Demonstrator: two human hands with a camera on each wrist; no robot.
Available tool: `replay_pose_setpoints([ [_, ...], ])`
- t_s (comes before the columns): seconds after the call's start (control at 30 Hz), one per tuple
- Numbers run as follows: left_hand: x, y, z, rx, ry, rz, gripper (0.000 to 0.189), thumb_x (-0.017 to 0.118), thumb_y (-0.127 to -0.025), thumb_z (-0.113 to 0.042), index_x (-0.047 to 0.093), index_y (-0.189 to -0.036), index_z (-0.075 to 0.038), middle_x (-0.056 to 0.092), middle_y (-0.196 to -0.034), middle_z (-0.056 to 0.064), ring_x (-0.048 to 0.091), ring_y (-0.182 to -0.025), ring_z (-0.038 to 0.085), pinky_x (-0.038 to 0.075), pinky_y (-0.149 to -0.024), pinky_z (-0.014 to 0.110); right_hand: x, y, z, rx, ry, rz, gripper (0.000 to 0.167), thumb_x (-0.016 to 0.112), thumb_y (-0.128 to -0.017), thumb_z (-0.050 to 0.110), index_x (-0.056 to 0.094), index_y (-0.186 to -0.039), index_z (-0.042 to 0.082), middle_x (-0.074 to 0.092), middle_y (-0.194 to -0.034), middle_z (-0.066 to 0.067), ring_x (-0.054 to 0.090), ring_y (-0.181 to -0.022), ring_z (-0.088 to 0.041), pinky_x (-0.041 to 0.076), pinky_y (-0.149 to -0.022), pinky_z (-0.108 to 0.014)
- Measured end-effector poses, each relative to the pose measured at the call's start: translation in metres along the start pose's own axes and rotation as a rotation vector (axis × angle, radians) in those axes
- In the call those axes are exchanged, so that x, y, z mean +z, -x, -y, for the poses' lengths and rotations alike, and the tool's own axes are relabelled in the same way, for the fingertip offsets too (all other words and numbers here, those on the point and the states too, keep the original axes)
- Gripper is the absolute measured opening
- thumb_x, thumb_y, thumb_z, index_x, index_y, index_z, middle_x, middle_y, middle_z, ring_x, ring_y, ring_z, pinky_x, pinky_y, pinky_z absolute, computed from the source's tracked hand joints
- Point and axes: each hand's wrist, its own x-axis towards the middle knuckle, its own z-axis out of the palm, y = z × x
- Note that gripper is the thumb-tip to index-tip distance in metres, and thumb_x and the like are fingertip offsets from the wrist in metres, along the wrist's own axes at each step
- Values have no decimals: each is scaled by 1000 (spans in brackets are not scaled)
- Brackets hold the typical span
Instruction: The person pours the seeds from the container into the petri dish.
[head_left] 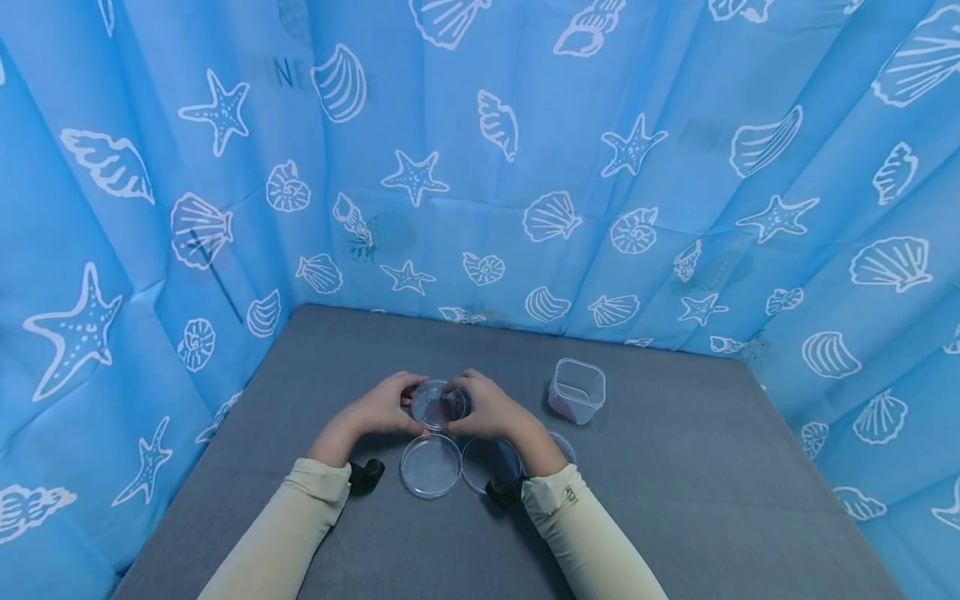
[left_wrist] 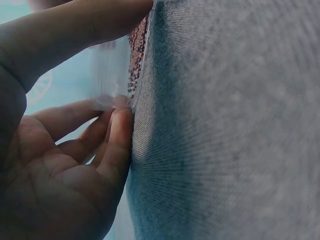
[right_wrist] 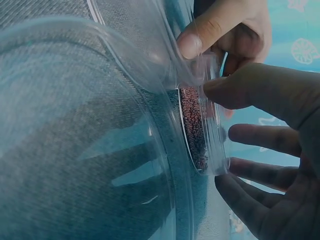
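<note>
A round clear petri dish [head_left: 438, 406] sits on the cloth between both hands, with small reddish-brown grains [right_wrist: 192, 125] in its bottom. My left hand [head_left: 382, 404] grips its left side, thumb at the near edge and fingers round the far edge. From the right, my right hand [head_left: 487, 408] holds the same dish, thumb and fingertips at its upper rim. Clear layers stand above the grains in the right wrist view, like a lid over the base. Two clear round dishes, one on the left [head_left: 431, 468] and one on the right [head_left: 483, 467], lie just nearer.
A square clear plastic tub [head_left: 577, 392] with something reddish at its bottom stands to the right. Another clear round piece [head_left: 564, 448] shows partly behind the right wrist. Grey cloth [head_left: 675, 483] covers the table, and a blue shell-patterned curtain [head_left: 480, 167] surrounds it.
</note>
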Motion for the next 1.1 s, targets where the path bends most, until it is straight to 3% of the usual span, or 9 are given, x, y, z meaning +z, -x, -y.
replay_pose_setpoints([
  [0.53,-1,2,-2,-25,24,1,94,95,-77,-13,47,-157,0,52,-149,21,57,-135,37,51,-114,47,-3,9,3,0,3,14,56,82,-92,25,64,-143,9,56,-146,-15,59,-131,-32,54,-108,-51],
  [0.9,-1,1,-3,-23,14,-4,94,96,-76,-12,48,-155,3,53,-149,24,57,-135,39,51,-114,48,-35,42,-10,-46,-65,-158,47,78,-97,24,66,-139,5,59,-141,-15,58,-134,-43,54,-107,-56],
  [1.1,0,2,-5,-18,15,-2,93,96,-77,-10,47,-155,5,54,-148,24,57,-134,39,51,-114,49,-53,67,-24,-39,-97,-291,43,79,-97,21,67,-136,8,62,-140,-14,60,-132,-37,55,-108,-54],
])
